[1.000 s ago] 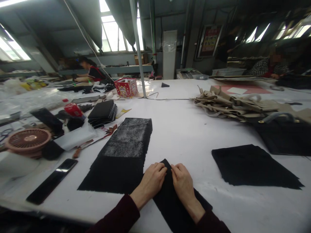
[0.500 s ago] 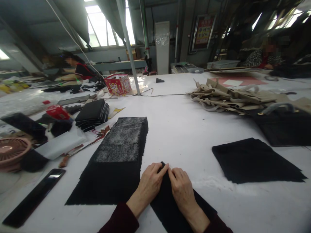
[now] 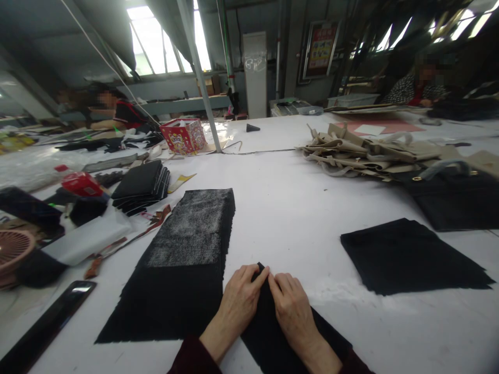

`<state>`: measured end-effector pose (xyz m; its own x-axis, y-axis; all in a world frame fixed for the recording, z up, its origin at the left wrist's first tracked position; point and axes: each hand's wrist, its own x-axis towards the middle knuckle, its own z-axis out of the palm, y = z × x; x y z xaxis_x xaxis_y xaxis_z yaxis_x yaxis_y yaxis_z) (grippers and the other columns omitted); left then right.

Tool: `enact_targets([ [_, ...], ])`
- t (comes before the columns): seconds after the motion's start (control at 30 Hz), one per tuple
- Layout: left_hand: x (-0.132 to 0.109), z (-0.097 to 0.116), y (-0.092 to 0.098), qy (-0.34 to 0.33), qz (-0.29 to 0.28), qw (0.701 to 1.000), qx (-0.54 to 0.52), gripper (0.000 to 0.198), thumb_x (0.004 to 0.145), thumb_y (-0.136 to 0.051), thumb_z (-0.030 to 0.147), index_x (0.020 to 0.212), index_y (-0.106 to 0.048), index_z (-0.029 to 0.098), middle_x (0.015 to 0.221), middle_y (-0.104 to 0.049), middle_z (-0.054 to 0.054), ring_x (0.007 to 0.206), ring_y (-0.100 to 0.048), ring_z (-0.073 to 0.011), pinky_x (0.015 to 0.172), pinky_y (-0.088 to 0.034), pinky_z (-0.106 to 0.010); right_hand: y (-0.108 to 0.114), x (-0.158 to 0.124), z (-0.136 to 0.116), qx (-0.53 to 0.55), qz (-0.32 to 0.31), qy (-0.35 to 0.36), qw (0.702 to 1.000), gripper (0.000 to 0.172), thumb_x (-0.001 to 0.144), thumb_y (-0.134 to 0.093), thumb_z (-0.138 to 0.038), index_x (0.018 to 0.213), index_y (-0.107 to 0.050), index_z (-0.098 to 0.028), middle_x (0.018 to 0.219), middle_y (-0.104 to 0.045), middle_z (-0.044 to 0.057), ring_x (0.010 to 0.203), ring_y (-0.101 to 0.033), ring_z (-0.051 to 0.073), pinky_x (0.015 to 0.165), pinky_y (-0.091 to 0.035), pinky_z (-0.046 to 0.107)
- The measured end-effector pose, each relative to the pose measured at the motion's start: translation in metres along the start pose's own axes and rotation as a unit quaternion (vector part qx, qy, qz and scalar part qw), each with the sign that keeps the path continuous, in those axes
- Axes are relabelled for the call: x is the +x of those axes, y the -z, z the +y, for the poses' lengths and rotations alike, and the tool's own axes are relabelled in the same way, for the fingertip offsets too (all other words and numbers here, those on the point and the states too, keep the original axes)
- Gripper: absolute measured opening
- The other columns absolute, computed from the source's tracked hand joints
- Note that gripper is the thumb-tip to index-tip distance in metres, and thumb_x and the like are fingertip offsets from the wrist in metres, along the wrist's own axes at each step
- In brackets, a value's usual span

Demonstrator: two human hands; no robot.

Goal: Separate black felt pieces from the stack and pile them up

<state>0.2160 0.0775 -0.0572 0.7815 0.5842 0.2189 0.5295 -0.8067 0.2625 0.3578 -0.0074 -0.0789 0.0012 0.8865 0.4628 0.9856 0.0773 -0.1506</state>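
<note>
A piece of black fabric [image 3: 265, 317] lies on the white table in front of me, slanting down past the lower edge of the view. Both hands grip its far corner, fingertips close together. My left hand [image 3: 242, 292] is closed on the left side of that corner, thumb hidden. My right hand [image 3: 291, 306] pinches it from the right, with the palm over the cloth. Left of my hands lies a thick stack of black fabric pieces [image 3: 171, 306], its far part topped by a speckled grey surface. Another black fabric pile [image 3: 409, 257] rests to the right.
Tan strips [image 3: 362, 153] are heaped at the right, beside a black bag [image 3: 460, 200]. At left are folded black pieces [image 3: 138, 182], a pink fan [image 3: 13, 254] and a long dark glossy bar [image 3: 47, 327]. A red box [image 3: 183, 136] stands near a pole [image 3: 200, 78]. Co-workers sit farther back.
The view has shifted slightly, so things at the left sit farther left. My hands keep nearly the same hold on the fabric's corner.
</note>
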Motion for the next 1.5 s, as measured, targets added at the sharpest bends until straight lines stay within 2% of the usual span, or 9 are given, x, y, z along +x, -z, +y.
enact_targets([
  [0.27,0.000,0.001,-0.001,0.010,-0.004,1.000,-0.003,0.048,0.091,-0.043,0.005,0.137,-0.050,0.020,0.118,-0.056,-0.009,0.104,-0.054,-0.0236,0.092,-0.051,-0.041,0.000,0.000,0.001,0.008,-0.005,0.010,1.000,0.032,0.092,-0.040,-0.003,0.118,-0.058,-0.005,0.089,-0.053,0.009,0.081,-0.048,0.024,0.073,-0.043,0.040],
  [0.83,0.000,0.001,-0.001,0.026,0.002,0.999,-0.018,0.049,0.092,-0.041,0.005,0.137,-0.048,0.022,0.118,-0.056,-0.009,0.105,-0.054,-0.0224,0.093,-0.051,-0.039,-0.002,0.000,0.002,0.009,0.004,0.017,1.000,0.031,0.093,-0.036,-0.004,0.114,-0.059,-0.008,0.088,-0.054,0.009,0.081,-0.048,0.023,0.073,-0.042,0.038],
  [1.0,0.004,-0.002,0.008,0.040,-0.005,0.999,0.011,0.041,0.095,-0.045,0.014,0.135,-0.050,0.019,0.115,-0.058,-0.009,0.103,-0.055,-0.0233,0.093,-0.049,-0.041,-0.002,0.000,0.002,0.010,-0.001,0.013,1.000,0.031,0.093,-0.039,-0.004,0.116,-0.058,-0.009,0.089,-0.054,0.009,0.082,-0.048,0.023,0.074,-0.041,0.038],
  [1.1,0.006,-0.007,0.018,0.054,0.016,0.998,0.042,0.038,0.096,-0.047,0.018,0.133,-0.052,0.018,0.118,-0.059,-0.010,0.105,-0.055,-0.0254,0.093,-0.048,-0.045,-0.001,0.000,0.002,0.005,0.001,0.016,1.000,0.031,0.092,-0.041,-0.003,0.116,-0.059,-0.009,0.088,-0.054,0.008,0.082,-0.049,0.023,0.073,-0.040,0.037],
  [1.23,0.006,-0.004,0.026,0.012,0.049,0.998,0.042,0.045,0.094,-0.044,0.012,0.137,-0.048,0.021,0.132,-0.056,-0.010,0.119,-0.052,-0.0259,0.101,-0.044,-0.046,-0.001,0.001,0.002,-0.006,0.011,0.014,1.000,0.031,0.091,-0.041,-0.002,0.115,-0.059,-0.011,0.088,-0.054,0.008,0.081,-0.049,0.023,0.073,-0.040,0.036],
  [1.33,0.007,0.002,0.022,-0.035,0.016,0.999,0.033,0.046,0.090,-0.044,0.007,0.134,-0.052,0.021,0.132,-0.058,-0.008,0.124,-0.050,-0.0241,0.108,-0.039,-0.044,-0.001,0.002,0.001,-0.006,0.014,0.006,1.000,0.030,0.092,-0.041,-0.003,0.112,-0.060,-0.014,0.087,-0.054,0.007,0.079,-0.049,0.022,0.072,-0.040,0.035],
  [1.5,0.011,-0.002,0.013,-0.059,-0.018,0.996,0.065,0.043,0.091,-0.047,0.010,0.133,-0.053,0.019,0.134,-0.058,-0.005,0.137,-0.039,-0.0235,0.118,-0.025,-0.042,0.002,0.006,0.005,0.007,0.022,-0.002,1.000,0.028,0.095,-0.040,-0.006,0.113,-0.060,-0.014,0.087,-0.055,0.007,0.080,-0.050,0.022,0.072,-0.041,0.034],
])
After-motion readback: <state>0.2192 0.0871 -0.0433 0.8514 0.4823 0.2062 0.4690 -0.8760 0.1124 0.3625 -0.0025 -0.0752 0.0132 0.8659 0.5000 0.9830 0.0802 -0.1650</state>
